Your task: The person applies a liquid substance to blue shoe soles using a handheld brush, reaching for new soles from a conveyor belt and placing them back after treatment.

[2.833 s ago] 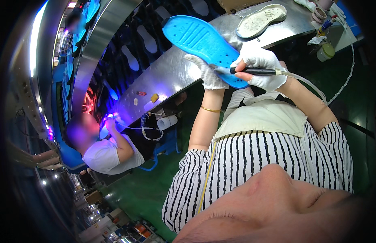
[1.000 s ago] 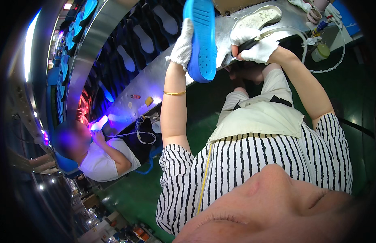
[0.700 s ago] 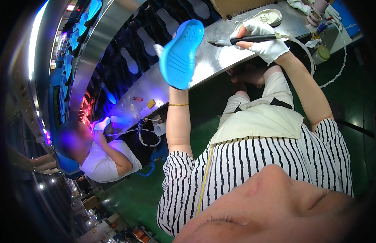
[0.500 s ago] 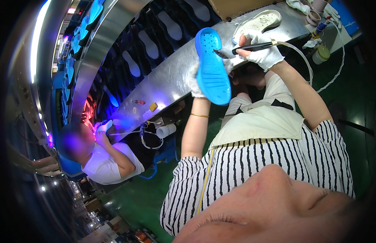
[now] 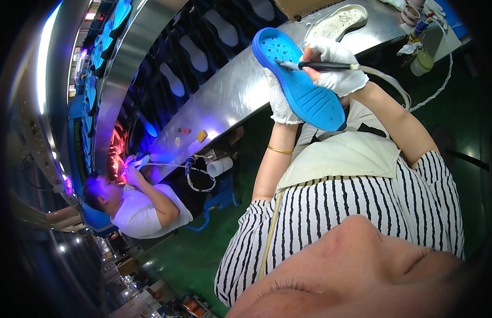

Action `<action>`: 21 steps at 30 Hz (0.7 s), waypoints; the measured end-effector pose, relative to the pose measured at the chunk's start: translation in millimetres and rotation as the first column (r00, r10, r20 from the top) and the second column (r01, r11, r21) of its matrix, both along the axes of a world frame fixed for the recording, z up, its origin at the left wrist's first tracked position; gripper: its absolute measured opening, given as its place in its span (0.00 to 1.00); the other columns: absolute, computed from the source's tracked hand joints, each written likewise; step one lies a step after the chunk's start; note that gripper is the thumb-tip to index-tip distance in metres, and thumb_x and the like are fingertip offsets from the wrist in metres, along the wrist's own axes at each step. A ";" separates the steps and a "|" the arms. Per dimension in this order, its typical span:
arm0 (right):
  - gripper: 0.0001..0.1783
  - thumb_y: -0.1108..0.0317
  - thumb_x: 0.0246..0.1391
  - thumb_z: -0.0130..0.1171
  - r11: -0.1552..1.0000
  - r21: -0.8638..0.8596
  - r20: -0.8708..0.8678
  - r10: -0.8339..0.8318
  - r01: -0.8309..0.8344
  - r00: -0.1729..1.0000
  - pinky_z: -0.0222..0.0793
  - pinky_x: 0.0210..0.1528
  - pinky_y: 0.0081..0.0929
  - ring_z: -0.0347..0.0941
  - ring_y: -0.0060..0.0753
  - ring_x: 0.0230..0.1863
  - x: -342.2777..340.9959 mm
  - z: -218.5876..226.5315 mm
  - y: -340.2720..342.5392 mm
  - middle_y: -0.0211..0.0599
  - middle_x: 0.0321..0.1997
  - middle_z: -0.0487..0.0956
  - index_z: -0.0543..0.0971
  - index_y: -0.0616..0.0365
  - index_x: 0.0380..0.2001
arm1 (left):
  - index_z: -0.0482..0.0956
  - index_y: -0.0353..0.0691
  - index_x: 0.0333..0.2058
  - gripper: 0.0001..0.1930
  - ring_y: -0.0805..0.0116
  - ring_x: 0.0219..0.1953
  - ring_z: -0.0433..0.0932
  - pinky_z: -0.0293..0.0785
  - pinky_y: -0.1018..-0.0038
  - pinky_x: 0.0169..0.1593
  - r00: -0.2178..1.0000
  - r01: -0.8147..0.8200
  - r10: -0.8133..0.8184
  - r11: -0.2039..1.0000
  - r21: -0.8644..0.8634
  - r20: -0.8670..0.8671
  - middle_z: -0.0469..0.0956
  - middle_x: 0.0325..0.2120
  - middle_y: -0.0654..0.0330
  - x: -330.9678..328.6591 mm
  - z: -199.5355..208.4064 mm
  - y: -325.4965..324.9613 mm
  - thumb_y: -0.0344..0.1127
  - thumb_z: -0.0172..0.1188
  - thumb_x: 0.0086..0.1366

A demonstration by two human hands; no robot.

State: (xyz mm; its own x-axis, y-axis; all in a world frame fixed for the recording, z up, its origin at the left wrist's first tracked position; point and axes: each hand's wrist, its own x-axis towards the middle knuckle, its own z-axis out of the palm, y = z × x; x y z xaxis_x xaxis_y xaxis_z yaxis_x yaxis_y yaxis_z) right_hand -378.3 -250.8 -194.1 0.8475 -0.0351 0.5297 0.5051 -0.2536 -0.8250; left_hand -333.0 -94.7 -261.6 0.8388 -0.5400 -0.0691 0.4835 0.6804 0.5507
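In my gloved left hand [image 5: 281,100] is a blue shoe sole [image 5: 304,98], held from beneath and along its left edge, inner face up, with small holes at its far end and ridges at the near end. My right hand [image 5: 338,61], in a white glove with bare fingertips, closes round a black-handled brush [image 5: 331,67] with a tube at its rear. The brush's pointed dark tip rests at or just above the sole's inner face, near the holes; I cannot tell if it touches. Most of my left fingers are hidden behind the sole.
A white sole [image 5: 337,24] lies on the metal bench [image 5: 235,100] beyond my right hand. Grey insoles [image 5: 194,54] lie on the dark conveyor. A tube [image 5: 386,77] runs off rightward toward a yellow-green cup [image 5: 422,63]. At left a co-worker [image 5: 145,209] sits under purple light.
The blue sole has shifted right and tilted, its near end swinging right. My left hand moved right with it, and the brush tip moved slightly left and up across the sole.
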 end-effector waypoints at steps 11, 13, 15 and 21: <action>0.14 0.79 0.41 0.63 0.972 -0.216 0.014 0.095 -0.090 0.995 0.70 0.35 0.22 0.73 0.27 0.30 -17.6 -4.0 13.5 0.34 0.26 0.74 0.76 0.55 0.33 | 0.65 0.43 0.58 0.37 0.59 0.47 0.75 0.74 0.62 0.52 0.983 -0.184 0.185 0.982 0.042 -0.022 0.74 0.49 0.55 23.0 -2.2 7.6 0.68 0.46 0.63; 0.12 0.77 0.42 0.64 0.939 -0.287 -0.001 0.199 -0.191 0.980 0.71 0.37 0.24 0.74 0.28 0.32 -18.5 -3.2 12.4 0.35 0.28 0.76 0.76 0.55 0.33 | 0.66 0.42 0.57 0.38 0.58 0.46 0.75 0.74 0.62 0.52 0.978 -0.208 0.209 0.976 0.057 -0.002 0.74 0.48 0.55 27.3 -0.9 11.4 0.69 0.45 0.62; 0.12 0.76 0.43 0.65 0.972 -0.068 -0.193 0.206 -0.223 0.959 0.72 0.38 0.24 0.75 0.28 0.32 -19.2 -2.4 10.7 0.36 0.29 0.77 0.77 0.55 0.33 | 0.67 0.45 0.56 0.36 0.56 0.46 0.76 0.75 0.59 0.51 0.985 -0.150 0.148 0.988 -0.022 -0.083 0.75 0.48 0.55 30.9 1.6 15.2 0.70 0.43 0.63; 0.13 0.78 0.41 0.65 0.960 -0.247 -0.020 0.134 -0.135 0.991 0.72 0.38 0.25 0.74 0.33 0.31 -23.0 -2.9 12.5 0.35 0.28 0.76 0.77 0.54 0.33 | 0.68 0.46 0.55 0.36 0.55 0.45 0.77 0.76 0.57 0.50 0.992 -0.125 0.123 0.991 -0.056 -0.035 0.76 0.48 0.54 41.2 8.7 21.2 0.70 0.43 0.63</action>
